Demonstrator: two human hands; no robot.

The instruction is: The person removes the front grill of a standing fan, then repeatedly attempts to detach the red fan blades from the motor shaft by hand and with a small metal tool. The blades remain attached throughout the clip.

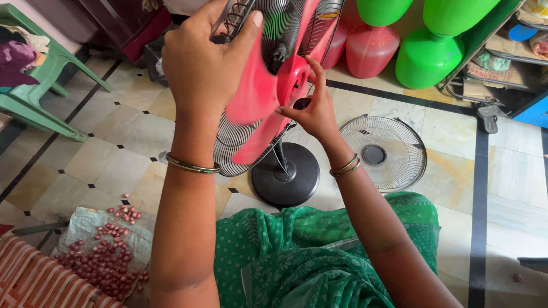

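Note:
A pedestal fan stands in front of me on a round black base [285, 177]. Its rear wire guard [240, 137] is in place and its red blade [265, 94] sits on the hub. My left hand [202, 60] grips the top rim of the wire guard, thumb over the edge. The fingers of my right hand [313, 108] pinch the centre of the red blade at its hub. The fan's front wire guard [383, 153] lies flat on the floor to the right, apart from both hands.
Small red onions [105, 259] lie on a sack at lower left. A green plastic chair [40, 91] stands at left. Green jars [428, 57] and a red jar [371, 48] stand behind the fan, a shelf rack [502, 51] at right. Tiled floor [514, 188] surrounds.

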